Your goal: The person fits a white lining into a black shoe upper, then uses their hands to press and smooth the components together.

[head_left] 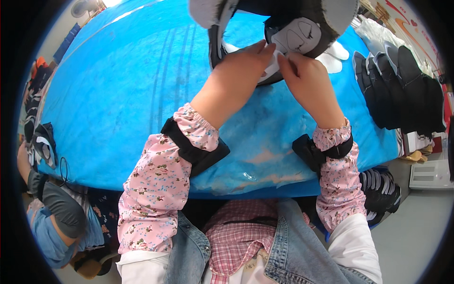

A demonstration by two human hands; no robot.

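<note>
Near the far middle of the table, a black-and-white slipper upper [326, 28] is held up in both hands; its top runs out of the picture. A white panel [299, 35] with line-drawn eyes shows on its inner side. My left hand [239, 71] is closed on the upper's lower edge, fingers pointing right. Facing it, my right hand [305, 75] pinches the edge, thumb and forefinger together. Between the fingertips of both hands lies a white strip [272, 67]; its exact fastening cannot be made out. White rounded pieces [335, 57] lie behind the right hand.
A blue sheet [118, 94] covers the table. Several black uppers [402, 90] stand in a row along the right edge, near white cloth [376, 33]. At the left, another person's arm [61, 208] rests near a black-and-white piece [45, 144]. A white crate [428, 176] stands at right.
</note>
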